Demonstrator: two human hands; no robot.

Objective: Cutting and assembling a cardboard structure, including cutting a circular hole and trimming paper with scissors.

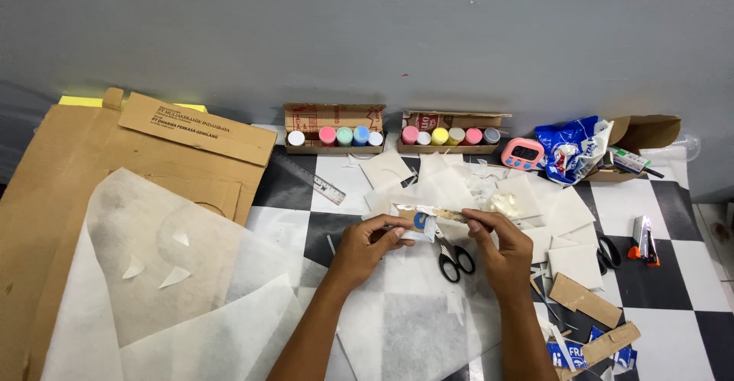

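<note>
Over scissors (456,258) | both hands pinch cardboard strip (428,216) | long axis L-R, level

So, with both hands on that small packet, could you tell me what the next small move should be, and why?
Probably a gentle outward pull by the right hand. It pinches the thin strip end of the small silvery packet, the left hand grips the other end, and the piece is held taut above the scissors, which lie untouched on the checkered table.

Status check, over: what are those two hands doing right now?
Left hand and right hand both pinch a small silvery packet. Held above black scissors. Nothing between the hands.
</note>
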